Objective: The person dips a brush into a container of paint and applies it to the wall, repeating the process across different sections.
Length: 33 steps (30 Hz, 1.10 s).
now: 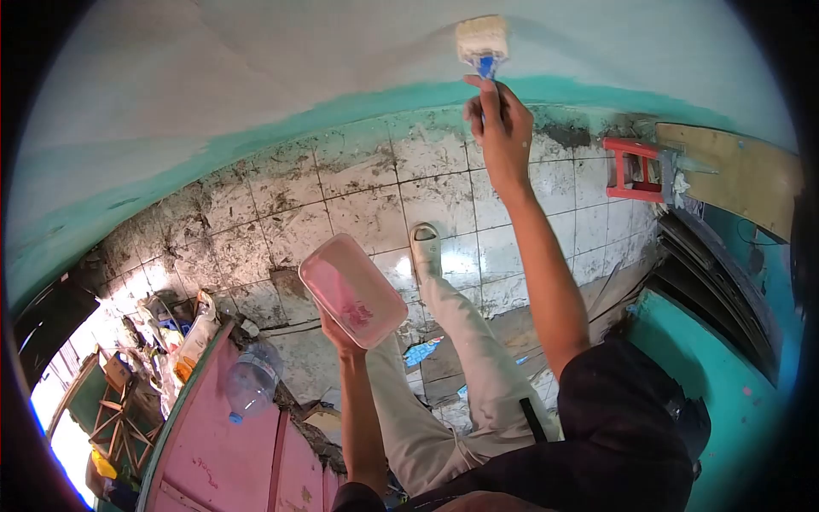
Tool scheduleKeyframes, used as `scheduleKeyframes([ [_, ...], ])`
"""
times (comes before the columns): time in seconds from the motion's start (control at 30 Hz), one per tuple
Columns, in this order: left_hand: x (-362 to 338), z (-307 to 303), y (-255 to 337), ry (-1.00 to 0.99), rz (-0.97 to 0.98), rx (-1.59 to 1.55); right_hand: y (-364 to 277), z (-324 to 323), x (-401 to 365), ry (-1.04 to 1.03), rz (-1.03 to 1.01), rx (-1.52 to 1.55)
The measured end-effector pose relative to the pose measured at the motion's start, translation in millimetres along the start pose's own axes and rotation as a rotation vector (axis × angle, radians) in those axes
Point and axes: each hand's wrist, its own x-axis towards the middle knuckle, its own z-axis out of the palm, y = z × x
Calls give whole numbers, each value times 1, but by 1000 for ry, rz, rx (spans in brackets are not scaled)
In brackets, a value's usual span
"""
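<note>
My right hand (pixel 503 128) is closed round the handle of a paintbrush (pixel 483 41) with wide pale bristles and a blue-and-white handle. The bristles overlap the whitish upper part of the wall (pixel 281 60), above its green lower band. Low and to the left, my left hand (pixel 339 334) grips the side of a pinkish plastic tub (pixel 354 286). Whitish paint coats the inside of the tub, and a red pattern shows at its bottom. Most of the left fingers are hidden beneath the tub.
Dirty white floor tiles (pixel 367 213) run along the wall. A red stool (pixel 631 169) stands at the right beside a wooden board (pixel 725 175). Dark stacked panels (pixel 717 282) lean below it. At lower left, a plastic bottle (pixel 253 381) lies on a pink panel (pixel 217 435) near cluttered bags.
</note>
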Motion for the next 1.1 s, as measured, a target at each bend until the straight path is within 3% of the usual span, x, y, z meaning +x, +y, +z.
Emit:
scheduleKeyframes([
  [0.1, -3, 11, 5, -135, 0, 29, 33, -22, -13, 43, 152, 85],
  [0.13, -4, 10, 5, -109, 5, 53, 69, -26, -11, 85, 72, -107],
  [0.17, -4, 9, 5, -83, 9, 78, 72, -28, -8, 91, 78, -102],
  [0.23, -1, 7, 6, -88, -10, 76, 80, -30, -4, 125, -130, -363],
  [0.3, 4, 1, 7, -86, -25, 68, 52, -30, 9, 134, -330, -409],
  [0.37, 7, -6, 7, -113, -73, 59, 36, -19, 23, 159, -376, -441],
  [0.5, 9, 1, 8, -123, -71, 100, 125, 18, 64, 102, -212, -706],
  [0.6, 16, 4, 3, -12, 0, 103, 204, 21, 59, 26, -51, -766],
  [0.67, 14, 8, 6, -70, -92, 46, 264, 9, 69, -156, -421, -1105],
  [0.7, 12, 6, 6, -70, -90, 46, 242, 6, 71, -157, -423, -1103],
  [0.77, 15, 6, 1, -132, -60, 75, 138, -10, 82, -291, -98, -954],
  [0.87, 9, 35, -5, -115, -86, 35, 5, -37, 45, -194, -296, -863],
  [0.9, 10, 39, -9, -119, -82, 22, -29, -41, 31, -72, -289, -719],
  [0.97, 8, 38, -15, -186, -105, -2, -47, -41, 21, 37, -271, -569],
  [1.03, 11, 36, -20, -175, -56, 47, -42, -31, 19, 229, -485, -472],
  [1.1, 11, 23, -22, -140, -5, 107, 10, -13, 35, 177, -432, -476],
])
